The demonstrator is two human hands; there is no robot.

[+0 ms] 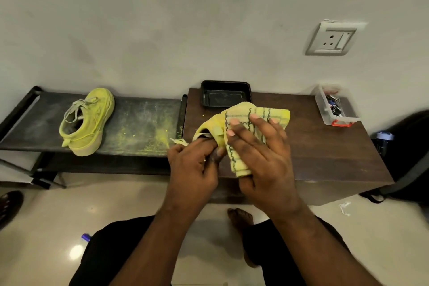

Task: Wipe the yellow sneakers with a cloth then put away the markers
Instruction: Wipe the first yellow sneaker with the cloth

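The right hand (pixel 257 146) lies flat, fingers (pixel 235 129) straight and spread, pressing a yellow checked cloth (pixel 257 114) against a yellow sneaker (pixel 212 126) that is mostly hidden beneath it. The cloth drapes over the shoe and hangs down past the thumb. Just left of those fingers, the left hand (pixel 193 165) curls its fingers around the shoe's opening near the tongue, steadying it over the near edge of a brown wooden table (pixel 325 153).

Just beyond the fingertips sits a black tray (pixel 226 94) against the wall. Farther right on the table stands a clear plastic box (pixel 335 105) with small clips inside. Well to the left of both hands, the second yellow sneaker (pixel 87 121) rests on its side on a dark rack (pixel 144 121), which is dusted with yellow powder.

Judging from this, the wiping stage is under way on one shoe; whether the other is already cleaned cannot be told. The markers remain: the only candidate is a small blue-capped object (pixel 85 237) on the floor near the person's left knee, too small to identify surely.
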